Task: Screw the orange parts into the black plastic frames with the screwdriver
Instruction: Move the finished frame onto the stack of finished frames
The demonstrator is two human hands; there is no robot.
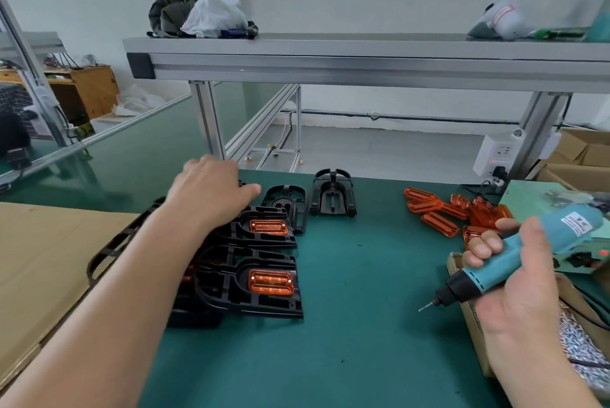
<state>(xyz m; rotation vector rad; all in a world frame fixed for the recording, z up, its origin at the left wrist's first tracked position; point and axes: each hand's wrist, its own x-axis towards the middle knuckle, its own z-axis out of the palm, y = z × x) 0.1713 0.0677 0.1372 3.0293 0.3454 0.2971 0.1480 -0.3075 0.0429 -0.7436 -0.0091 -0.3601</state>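
- The left hand lies palm down over the far end of the pile of black plastic frames, thumb out straight. Its fingertips are hidden behind the back of the hand, so I cannot tell whether they grip anything.
- The left forearm covers part of that pile. More black pieces show beneath and beside it, too overlapped to count.
- Two black U-slotted plastic frames lie clear in front, the near frame and the second frame, each with one translucent orange part seated in it.
- Two bare frames sit farther back on the green mat: a mesh-backed frame and an open frame.
- The loose translucent orange parts are heaped at the right. About four show flat; the rest overlap or sit behind the right hand.
- The right hand is wrapped round one teal electric screwdriver, its bit pointing down-left above the mat.
- A cardboard box of screws is cut off at the right edge.
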